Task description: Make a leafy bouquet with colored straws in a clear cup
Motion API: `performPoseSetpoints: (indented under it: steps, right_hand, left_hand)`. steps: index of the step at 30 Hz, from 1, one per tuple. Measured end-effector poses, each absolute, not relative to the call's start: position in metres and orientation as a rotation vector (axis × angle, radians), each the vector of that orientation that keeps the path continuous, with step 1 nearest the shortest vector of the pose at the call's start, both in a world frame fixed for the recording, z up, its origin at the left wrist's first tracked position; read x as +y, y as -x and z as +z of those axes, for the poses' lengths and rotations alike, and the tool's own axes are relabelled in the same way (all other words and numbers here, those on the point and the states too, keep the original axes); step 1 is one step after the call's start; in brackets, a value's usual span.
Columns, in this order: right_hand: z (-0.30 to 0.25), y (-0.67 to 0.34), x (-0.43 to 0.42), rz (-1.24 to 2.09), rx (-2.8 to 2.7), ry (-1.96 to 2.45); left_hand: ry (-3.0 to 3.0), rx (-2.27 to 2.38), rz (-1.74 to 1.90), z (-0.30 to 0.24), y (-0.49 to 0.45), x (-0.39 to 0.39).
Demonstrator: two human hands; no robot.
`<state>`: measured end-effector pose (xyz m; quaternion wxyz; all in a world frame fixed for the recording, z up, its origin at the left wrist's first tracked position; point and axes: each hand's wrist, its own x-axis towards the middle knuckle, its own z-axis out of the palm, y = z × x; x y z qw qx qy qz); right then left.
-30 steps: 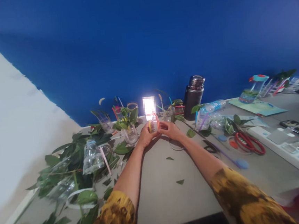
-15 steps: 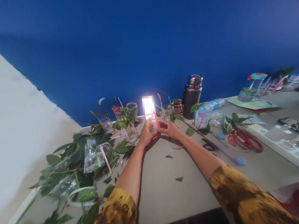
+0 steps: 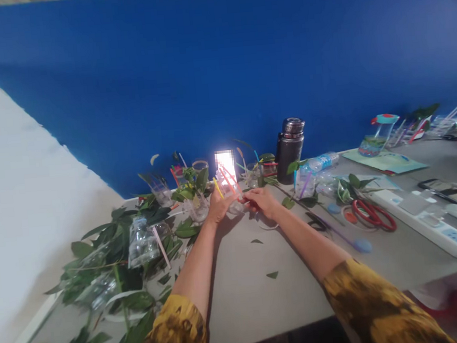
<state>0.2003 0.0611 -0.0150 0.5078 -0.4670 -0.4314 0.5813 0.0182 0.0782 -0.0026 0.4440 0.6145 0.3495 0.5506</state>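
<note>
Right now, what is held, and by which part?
A small clear container with coloured straws: the left hand holds its side, the right hand seemingly its base; glare blurs the grip.

left hand (image 3: 219,207) and right hand (image 3: 262,201) meet at a clear bottle (image 3: 235,207) above a table (image 3: 244,309), with leafy branches (image 3: 104,262) to the left, scissors (image 3: 372,216) and a power strip (image 3: 429,223) to the right, and a thermos (image 3: 289,150) behind, before a wall (image 3: 204,77).

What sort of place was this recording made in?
Probably a craft workshop: a table holds cut leafy branches, a clear plastic bottle and red-handled scissors.
</note>
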Motion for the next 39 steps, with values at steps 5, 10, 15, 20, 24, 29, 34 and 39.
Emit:
performPoseSetpoints:
  steps: [5,10,15,20,24,29,34,39]
  right_hand:
    - [-0.012,-0.196,0.054,1.704,-0.764,1.036]
    - [-0.013,-0.188,0.05,1.837,-0.659,0.829]
    - [-0.017,-0.181,0.048,1.836,-0.591,0.712]
    - [-0.022,-0.178,0.05,1.819,-0.595,0.661]
    - [-0.025,-0.174,0.051,1.766,-0.582,0.67]
    - [-0.029,-0.168,0.054,1.698,-0.559,0.677]
    - [-0.036,-0.162,0.055,1.62,-0.583,0.669]
    - [-0.043,-0.157,0.054,1.61,-0.584,0.665]
  left_hand:
    - [-1.493,0.88,1.405,0.001,-0.017,0.074]
    - [-1.478,0.866,1.38,0.001,-0.021,0.074]
    - [-1.502,0.882,1.368,0.002,-0.025,0.072]
    - [-1.561,0.913,1.337,0.004,-0.025,0.073]
    - [-1.555,0.855,1.32,0.004,-0.026,0.074]
    - [-1.486,0.777,1.33,0.004,-0.028,0.073]
    - [-1.513,0.865,1.368,0.003,-0.028,0.077]
    - [-1.56,1.085,1.42,0.003,-0.028,0.077]
